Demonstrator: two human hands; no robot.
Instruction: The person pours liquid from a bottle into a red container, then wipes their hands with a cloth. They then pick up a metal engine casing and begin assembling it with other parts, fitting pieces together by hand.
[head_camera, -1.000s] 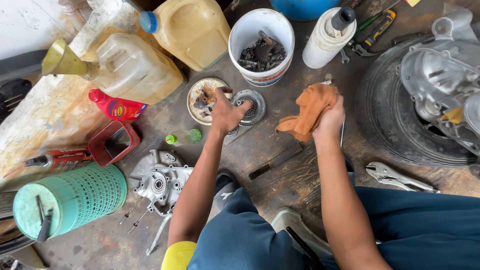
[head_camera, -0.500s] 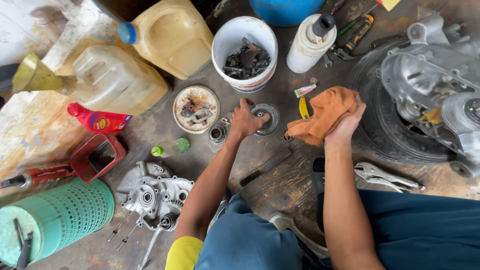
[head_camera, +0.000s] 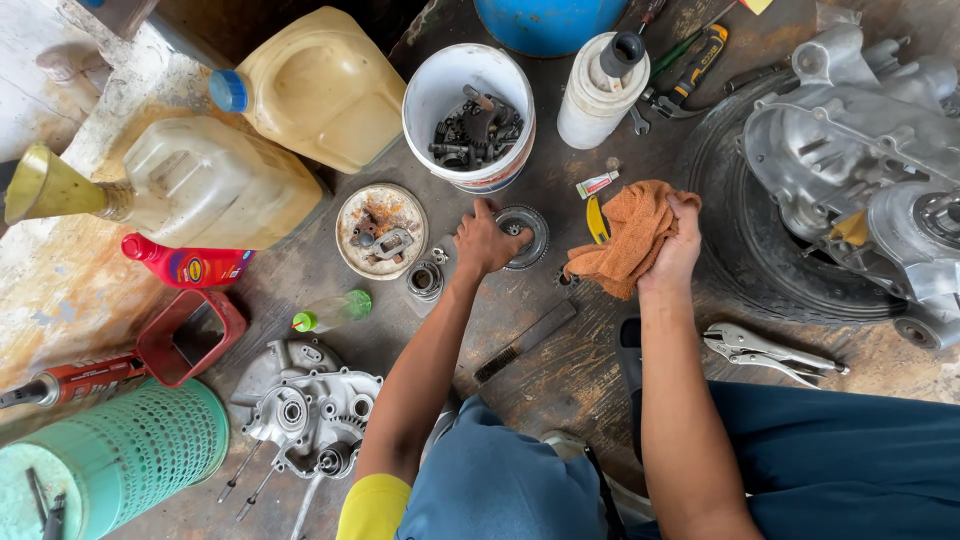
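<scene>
Left hand (head_camera: 487, 240) clamped on toothed metal ring (head_camera: 524, 236), flat on floor just below white bucket (head_camera: 470, 105). Right hand (head_camera: 673, 250) gripping orange rag (head_camera: 630, 232). Risks: greasy ring slipping from fingers, knocking nearby bearing (head_camera: 424, 281), snagging rag on teeth.

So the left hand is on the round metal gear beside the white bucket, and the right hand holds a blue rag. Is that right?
Not quite: the rag in the right hand is orange, not blue, as the head view shows. The rest stands: the left hand rests on the round metal gear beside the white bucket.
</scene>
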